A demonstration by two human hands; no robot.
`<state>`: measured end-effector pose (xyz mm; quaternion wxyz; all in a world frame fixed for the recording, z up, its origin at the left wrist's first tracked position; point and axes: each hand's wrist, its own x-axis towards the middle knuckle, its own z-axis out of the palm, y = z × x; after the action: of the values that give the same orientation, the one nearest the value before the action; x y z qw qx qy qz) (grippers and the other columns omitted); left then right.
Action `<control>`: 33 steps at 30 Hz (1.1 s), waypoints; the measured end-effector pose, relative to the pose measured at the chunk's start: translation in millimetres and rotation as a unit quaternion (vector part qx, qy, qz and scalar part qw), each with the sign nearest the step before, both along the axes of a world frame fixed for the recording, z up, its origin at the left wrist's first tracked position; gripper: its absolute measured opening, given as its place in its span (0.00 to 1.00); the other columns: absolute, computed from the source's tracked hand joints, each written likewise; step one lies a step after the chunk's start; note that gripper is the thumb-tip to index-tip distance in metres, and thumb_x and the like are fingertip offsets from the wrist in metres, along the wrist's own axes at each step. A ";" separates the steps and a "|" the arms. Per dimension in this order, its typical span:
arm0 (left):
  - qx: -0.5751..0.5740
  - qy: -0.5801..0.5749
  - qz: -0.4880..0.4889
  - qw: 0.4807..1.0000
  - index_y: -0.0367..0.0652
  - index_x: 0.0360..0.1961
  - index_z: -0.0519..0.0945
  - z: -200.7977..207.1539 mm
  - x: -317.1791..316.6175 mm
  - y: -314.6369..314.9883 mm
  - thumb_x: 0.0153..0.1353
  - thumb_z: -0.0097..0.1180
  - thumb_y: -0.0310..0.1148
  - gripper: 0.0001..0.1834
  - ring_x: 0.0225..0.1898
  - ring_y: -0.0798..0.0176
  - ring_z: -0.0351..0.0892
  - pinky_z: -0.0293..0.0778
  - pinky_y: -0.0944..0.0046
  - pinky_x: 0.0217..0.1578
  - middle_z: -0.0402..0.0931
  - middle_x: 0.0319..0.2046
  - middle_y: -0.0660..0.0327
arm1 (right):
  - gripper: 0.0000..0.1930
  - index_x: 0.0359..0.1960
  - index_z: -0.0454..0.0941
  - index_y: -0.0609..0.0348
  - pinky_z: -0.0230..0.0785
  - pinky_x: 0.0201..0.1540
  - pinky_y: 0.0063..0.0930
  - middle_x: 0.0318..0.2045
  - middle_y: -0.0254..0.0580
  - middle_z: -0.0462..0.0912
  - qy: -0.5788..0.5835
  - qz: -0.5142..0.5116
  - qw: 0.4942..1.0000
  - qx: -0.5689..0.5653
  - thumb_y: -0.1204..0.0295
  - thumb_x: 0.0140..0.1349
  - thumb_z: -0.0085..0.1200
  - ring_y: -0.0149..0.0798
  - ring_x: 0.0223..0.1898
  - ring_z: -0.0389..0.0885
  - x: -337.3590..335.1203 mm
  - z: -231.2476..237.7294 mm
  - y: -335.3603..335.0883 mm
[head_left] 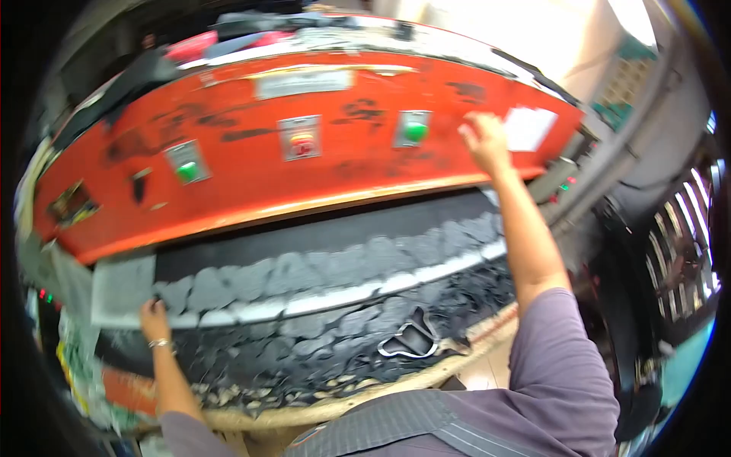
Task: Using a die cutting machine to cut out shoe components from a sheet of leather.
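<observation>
My right hand [489,143] is raised in front of the orange machine panel [251,186], to the right of a green push button [416,133]. Its fingers are slightly apart and hold nothing. Low on the left, my left hand [154,321] is at the left end of a black sheet [251,242] cut into scalloped outlines along its near side. Its fingers are closed around a small dark bit that I cannot make out. Nearer to me, a metal-edged cutting die [411,340] lies on black scraps [259,358].
A second green button [188,171] and a red button [302,145] sit on the panel. A pale bar [327,302] crosses the bed under the panel. The wooden front edge [320,411] is close to my body. Rolled material and cloth lie atop the machine.
</observation>
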<state>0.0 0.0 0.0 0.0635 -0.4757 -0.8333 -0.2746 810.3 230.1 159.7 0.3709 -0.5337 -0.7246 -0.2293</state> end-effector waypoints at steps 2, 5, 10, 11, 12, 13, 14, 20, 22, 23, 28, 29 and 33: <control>0.015 0.074 0.065 0.995 0.31 0.45 0.78 -6.4 -28.5 17.8 0.59 0.57 0.44 0.24 0.50 0.43 0.75 0.69 0.53 0.52 0.76 0.48 0.41 | 0.20 0.44 0.77 0.55 0.68 0.49 0.47 0.41 0.49 0.80 0.034 -0.104 0.990 -0.084 0.55 0.58 0.58 0.53 0.46 0.76 47.1 -26.1 -19.8; -0.025 0.107 0.121 0.987 0.28 0.46 0.77 1.2 -12.0 86.2 0.57 0.57 0.50 0.31 0.50 0.41 0.75 0.69 0.50 0.52 0.76 0.47 0.37 | 0.24 0.48 0.77 0.56 0.67 0.52 0.47 0.44 0.51 0.80 0.121 -0.268 0.913 -0.283 0.51 0.58 0.55 0.53 0.50 0.76 105.1 -91.7 -56.3; -0.181 0.064 0.178 0.965 0.26 0.46 0.78 39.4 5.4 140.7 0.54 0.54 0.62 0.41 0.46 0.37 0.78 0.71 0.47 0.48 0.78 0.42 0.36 | 0.31 0.49 0.77 0.60 0.63 0.58 0.47 0.52 0.57 0.75 0.122 -0.426 0.817 -0.369 0.45 0.55 0.57 0.55 0.60 0.67 129.0 -126.6 -73.6; -0.192 0.075 0.177 0.962 0.26 0.44 0.79 42.4 6.7 148.9 0.54 0.53 0.64 0.42 0.45 0.36 0.78 0.71 0.46 0.47 0.78 0.41 0.36 | 0.37 0.47 0.77 0.68 0.69 0.52 0.45 0.47 0.62 0.78 0.083 -0.416 0.849 -0.316 0.42 0.50 0.61 0.57 0.51 0.76 149.5 -142.4 -63.0; -0.205 0.084 0.183 0.958 0.26 0.42 0.80 41.7 5.7 152.8 0.54 0.53 0.65 0.43 0.44 0.36 0.79 0.72 0.46 0.46 0.79 0.39 0.36 | 0.39 0.46 0.77 0.71 0.70 0.52 0.43 0.46 0.64 0.79 0.152 -0.400 0.831 -0.355 0.42 0.47 0.63 0.57 0.50 0.77 154.5 -139.7 -51.6; -0.211 0.092 0.191 0.954 0.26 0.42 0.80 42.2 4.9 153.0 0.54 0.53 0.65 0.43 0.44 0.36 0.79 0.72 0.46 0.46 0.79 0.39 0.36 | 0.41 0.45 0.77 0.73 0.71 0.51 0.42 0.44 0.66 0.79 0.219 -0.383 0.807 -0.393 0.41 0.45 0.65 0.56 0.49 0.79 155.7 -131.7 -42.1; -0.204 0.069 0.188 0.958 0.27 0.41 0.81 43.6 7.7 156.9 0.54 0.52 0.65 0.42 0.45 0.36 0.78 0.72 0.47 0.47 0.78 0.41 0.36 | 0.42 0.44 0.78 0.74 0.71 0.50 0.40 0.43 0.65 0.80 0.216 -0.372 0.785 -0.446 0.41 0.43 0.66 0.56 0.48 0.80 162.6 -125.0 -34.2; -0.174 0.059 0.264 0.947 0.47 0.58 0.73 55.4 96.4 163.8 0.58 0.46 0.67 0.39 0.54 0.44 0.75 0.68 0.48 0.54 0.76 0.54 0.51 | 0.35 0.44 0.81 0.63 0.70 0.51 0.43 0.42 0.59 0.82 0.057 -0.435 0.811 -0.388 0.38 0.55 0.52 0.54 0.44 0.81 145.1 -127.5 -49.2; -0.178 0.070 0.275 0.942 0.50 0.58 0.74 56.8 86.7 150.3 0.58 0.45 0.67 0.38 0.53 0.44 0.75 0.69 0.48 0.53 0.76 0.53 0.53 | 0.31 0.40 0.82 0.56 0.69 0.50 0.47 0.38 0.57 0.83 0.035 -0.446 0.830 -0.332 0.39 0.60 0.46 0.55 0.43 0.81 140.4 -132.1 -48.6; -0.179 0.055 0.262 0.947 0.48 0.56 0.75 60.3 91.7 151.6 0.59 0.44 0.67 0.37 0.53 0.44 0.76 0.69 0.48 0.52 0.76 0.53 0.52 | 0.31 0.40 0.82 0.56 0.69 0.50 0.47 0.38 0.57 0.83 0.032 -0.441 0.832 -0.335 0.39 0.60 0.46 0.55 0.43 0.81 142.8 -133.5 -46.6; -0.199 0.101 0.240 0.945 0.46 0.51 0.77 47.2 67.5 129.3 0.60 0.43 0.66 0.35 0.51 0.45 0.77 0.70 0.48 0.49 0.78 0.50 0.51 | 0.30 0.34 0.81 0.57 0.70 0.45 0.50 0.34 0.57 0.83 0.023 -0.409 0.850 -0.331 0.39 0.60 0.45 0.59 0.40 0.80 154.4 -143.4 -52.5; -0.197 0.088 0.234 0.948 0.46 0.49 0.78 48.1 69.8 126.0 0.61 0.42 0.66 0.35 0.50 0.45 0.77 0.69 0.47 0.49 0.78 0.49 0.51 | 0.30 0.35 0.82 0.56 0.69 0.46 0.49 0.35 0.56 0.83 0.019 -0.418 0.839 -0.347 0.39 0.60 0.45 0.58 0.40 0.81 155.5 -142.9 -56.1; -0.180 0.099 0.228 0.952 0.44 0.45 0.78 48.1 67.3 114.6 0.60 0.41 0.67 0.36 0.48 0.44 0.77 0.68 0.46 0.49 0.80 0.46 0.50 | 0.31 0.34 0.82 0.56 0.70 0.44 0.49 0.34 0.56 0.83 0.033 -0.415 0.841 -0.347 0.39 0.60 0.45 0.59 0.39 0.80 168.1 -144.3 -71.4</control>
<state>67.3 114.6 48.1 0.1194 -0.3015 -0.9446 -0.0499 978.4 158.7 15.4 0.0558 -0.8854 -0.4550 -0.0773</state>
